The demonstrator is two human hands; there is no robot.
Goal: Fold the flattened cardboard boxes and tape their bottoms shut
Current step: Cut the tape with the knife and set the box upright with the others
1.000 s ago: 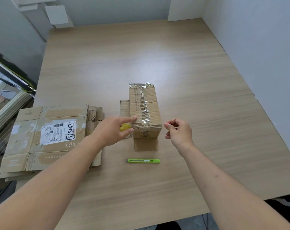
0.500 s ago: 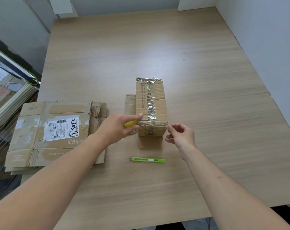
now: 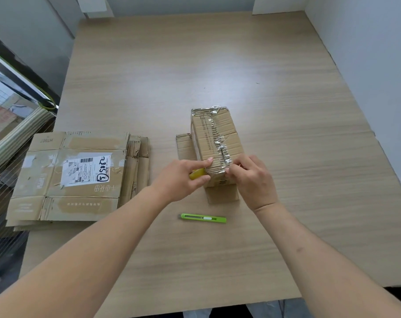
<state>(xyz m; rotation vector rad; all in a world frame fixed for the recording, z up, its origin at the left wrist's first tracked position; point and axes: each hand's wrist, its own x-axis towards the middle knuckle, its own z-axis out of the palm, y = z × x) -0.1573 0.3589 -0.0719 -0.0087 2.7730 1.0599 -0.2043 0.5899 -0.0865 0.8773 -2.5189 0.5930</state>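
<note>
A small folded cardboard box [image 3: 214, 136] stands bottom-up in the middle of the table, with clear tape running along its seam. My left hand [image 3: 183, 180] grips a yellow tape roll [image 3: 197, 173] against the box's near left corner, its forefinger lying on the box top. My right hand [image 3: 252, 177] presses its curled fingers on the tape at the box's near right edge. The box's open flaps [image 3: 221, 195] lie flat on the table beneath it.
A stack of flattened boxes [image 3: 68, 175] with a white shipping label lies at the left of the wooden table [image 3: 286, 111]. A green box cutter [image 3: 203, 218] lies just in front of the box. White walls stand to the right and behind.
My right hand has moved left from beside the box onto its near right edge. My left hand stays at the near left corner with the roll.
</note>
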